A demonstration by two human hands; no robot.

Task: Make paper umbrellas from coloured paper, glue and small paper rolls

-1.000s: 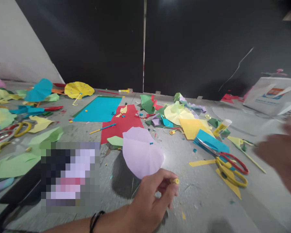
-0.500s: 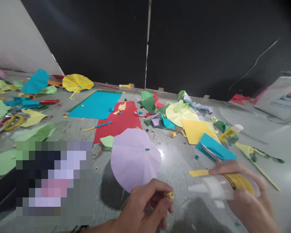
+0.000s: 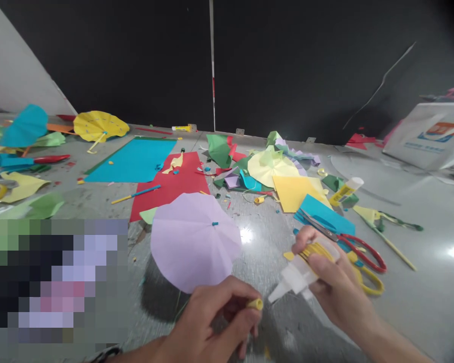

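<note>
Between the thumb and fingers of my left hand is a small yellow paper roll, its open end facing right. My right hand grips a clear glue bottle with a yellow label. The bottle's white nozzle points down and left, a short gap from the roll. Just behind my left hand stands a pale purple paper umbrella with a small blue tip on top.
Red-handled scissors and yellow-handled scissors lie right of my right hand. Behind are blue and red sheets, a yellow sheet, paper scraps and a glue stick. A white bag stands far right.
The glue bottle in my right hand has moved left and tilted nozzle-down, closer to the yellow roll. The scissors' handles now show. The whole view has shifted slightly.
</note>
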